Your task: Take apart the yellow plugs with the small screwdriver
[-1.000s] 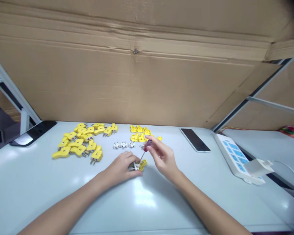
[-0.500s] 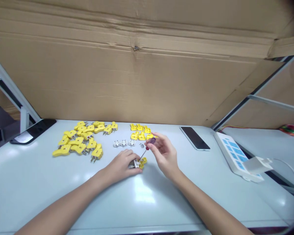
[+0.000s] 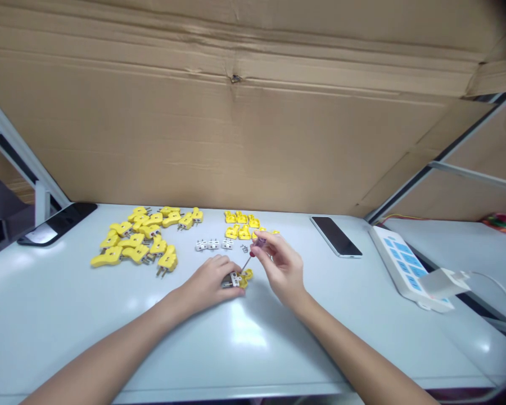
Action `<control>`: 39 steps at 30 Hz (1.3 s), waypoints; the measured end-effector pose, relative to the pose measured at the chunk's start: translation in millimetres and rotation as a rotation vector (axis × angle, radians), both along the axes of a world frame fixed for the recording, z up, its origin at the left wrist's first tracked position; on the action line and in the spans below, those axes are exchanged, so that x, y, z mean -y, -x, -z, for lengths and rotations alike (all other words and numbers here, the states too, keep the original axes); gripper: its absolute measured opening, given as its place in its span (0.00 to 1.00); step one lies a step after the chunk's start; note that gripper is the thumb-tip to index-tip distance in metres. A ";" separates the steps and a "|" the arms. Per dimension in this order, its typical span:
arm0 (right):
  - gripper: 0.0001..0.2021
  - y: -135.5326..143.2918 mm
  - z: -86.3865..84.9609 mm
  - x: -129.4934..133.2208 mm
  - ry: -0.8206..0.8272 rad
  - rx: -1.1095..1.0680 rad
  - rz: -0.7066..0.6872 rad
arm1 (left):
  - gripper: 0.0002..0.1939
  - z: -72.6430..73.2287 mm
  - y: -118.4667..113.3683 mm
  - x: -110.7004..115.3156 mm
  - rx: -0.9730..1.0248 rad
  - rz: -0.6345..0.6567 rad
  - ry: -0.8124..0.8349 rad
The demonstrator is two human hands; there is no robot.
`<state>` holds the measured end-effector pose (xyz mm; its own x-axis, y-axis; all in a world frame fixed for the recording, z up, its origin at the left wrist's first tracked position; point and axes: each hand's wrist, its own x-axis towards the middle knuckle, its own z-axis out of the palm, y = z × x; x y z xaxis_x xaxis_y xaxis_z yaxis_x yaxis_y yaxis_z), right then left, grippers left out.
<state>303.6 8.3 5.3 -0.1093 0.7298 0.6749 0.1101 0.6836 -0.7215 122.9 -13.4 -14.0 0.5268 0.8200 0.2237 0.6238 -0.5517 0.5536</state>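
Between the thumb and fingers of my left hand is a partly built plug on the table, its white pin insert lying against a yellow half shell. My right hand grips a small screwdriver by its purple-red handle. The thin shaft slants down to the left, its tip at the plug's upper side; whether it sits in a screw I cannot make out. Just beyond lie a few tiny screws, three white pin inserts and several yellow half shells.
Many yellow plugs are heaped at the left. A dark phone-like slab lies at the far left, and a phone right of centre. At the right are a power strip and a white adapter. Cardboard walls the back.
My right hand's fingers have shifted slightly around the screwdriver handle. My left hand and the plug stay in place; the view has tilted a little.
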 end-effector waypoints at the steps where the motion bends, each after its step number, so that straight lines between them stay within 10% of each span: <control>1: 0.12 -0.3 -0.6 0.3 0.014 -0.004 -0.031 | 0.14 0.5 0.0 -0.3 0.002 0.001 -0.003; 39: 0.15 0.2 2.5 0.4 0.033 -0.045 -0.051 | 0.14 1.0 -0.2 -0.3 -0.014 0.004 -0.016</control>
<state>303.4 7.9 2.8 -0.1175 0.7457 0.6558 0.0429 0.6636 -0.7469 123.1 -13.1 -14.9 0.5336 0.8142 0.2290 0.6292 -0.5631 0.5357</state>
